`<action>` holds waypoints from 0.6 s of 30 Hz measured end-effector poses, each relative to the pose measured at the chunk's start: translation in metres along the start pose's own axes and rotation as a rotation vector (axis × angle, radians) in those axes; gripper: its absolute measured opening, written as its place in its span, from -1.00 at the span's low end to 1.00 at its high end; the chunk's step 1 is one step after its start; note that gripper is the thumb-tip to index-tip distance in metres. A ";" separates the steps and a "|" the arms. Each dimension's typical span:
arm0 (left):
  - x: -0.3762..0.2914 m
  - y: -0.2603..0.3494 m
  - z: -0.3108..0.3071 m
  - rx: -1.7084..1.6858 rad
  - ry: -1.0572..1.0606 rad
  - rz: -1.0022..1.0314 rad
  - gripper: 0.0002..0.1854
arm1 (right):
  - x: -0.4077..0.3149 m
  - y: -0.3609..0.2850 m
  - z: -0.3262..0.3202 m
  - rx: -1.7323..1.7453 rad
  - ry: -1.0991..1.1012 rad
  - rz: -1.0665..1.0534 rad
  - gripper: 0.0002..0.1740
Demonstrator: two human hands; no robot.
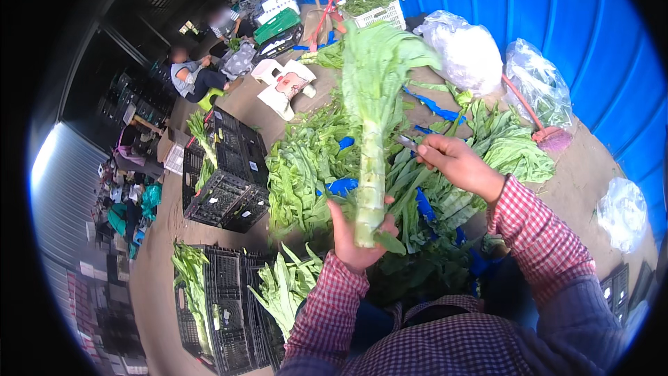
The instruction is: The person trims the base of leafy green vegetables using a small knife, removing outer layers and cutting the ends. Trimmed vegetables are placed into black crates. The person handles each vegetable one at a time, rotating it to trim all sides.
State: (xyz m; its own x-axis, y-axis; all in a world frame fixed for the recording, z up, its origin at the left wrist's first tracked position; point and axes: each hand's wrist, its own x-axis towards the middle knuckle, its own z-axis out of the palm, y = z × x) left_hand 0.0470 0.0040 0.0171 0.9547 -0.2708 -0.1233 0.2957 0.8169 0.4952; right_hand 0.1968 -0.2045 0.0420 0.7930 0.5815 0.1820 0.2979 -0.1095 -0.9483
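A celtuce (372, 177), with a pale thick stem and a broad leafy top, stands nearly upright in front of me. My left hand (350, 243) grips it near the cut base, palm behind the stem. In my right hand (455, 161) is a small knife (407, 142), its blade pointing at the stem's right side; whether it touches cannot be made out. Below and around both hands spreads a heap of loose celtuce leaves (308, 167), with scraps of blue plastic (342, 186) among them.
Black plastic crates (229, 193) holding celtuce stand at left, another black crate (235, 303) nearer me. Behind are stools (287, 83), a white crate (386, 13) of greens and filled plastic bags (462, 52). A broom (552, 138) lies right. Seated people (190, 75) work far left.
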 end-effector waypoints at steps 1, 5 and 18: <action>0.000 -0.002 0.002 0.021 0.029 -0.044 0.10 | 0.003 -0.002 0.001 -0.001 0.014 -0.002 -0.62; 0.001 -0.011 0.013 0.038 0.089 -0.167 -0.06 | 0.007 0.011 0.000 0.107 0.059 0.024 -0.66; 0.003 -0.010 -0.004 0.219 0.080 -0.130 -0.36 | -0.013 -0.001 0.013 0.124 -0.228 0.158 -0.71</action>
State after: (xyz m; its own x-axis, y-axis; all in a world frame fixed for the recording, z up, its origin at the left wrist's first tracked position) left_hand 0.0469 -0.0030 0.0087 0.9114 -0.3179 -0.2613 0.4100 0.6462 0.6437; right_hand 0.1797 -0.2014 0.0373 0.6807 0.7323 -0.0200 0.1023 -0.1220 -0.9872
